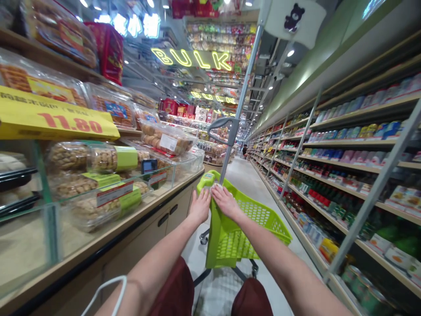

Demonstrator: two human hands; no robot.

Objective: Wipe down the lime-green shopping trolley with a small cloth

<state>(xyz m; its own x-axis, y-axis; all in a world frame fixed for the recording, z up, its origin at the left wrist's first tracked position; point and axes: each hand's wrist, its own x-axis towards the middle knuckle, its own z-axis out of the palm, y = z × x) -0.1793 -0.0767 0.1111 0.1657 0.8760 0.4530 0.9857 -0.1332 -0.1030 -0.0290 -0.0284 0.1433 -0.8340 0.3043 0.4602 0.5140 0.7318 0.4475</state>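
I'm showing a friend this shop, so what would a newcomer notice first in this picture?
The glowing yellow BULK sign hangs high in the middle, and a big yellow price sign reading 11.80 juts out at the left. Low in the centre, the left hand and right hand rest on the rim of a bright green basket. Long, packed shelves run down the right side.

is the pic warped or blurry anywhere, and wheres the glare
Head view: wide-angle warping makes the right-hand store shelving lean and curve; the neon BULK sign and ceiling lights glow hard; glare streaks the clear plastic pastry tubs; the left hand and right hand on the lime-green shopping basket look fairly sharp, with no strong blur.
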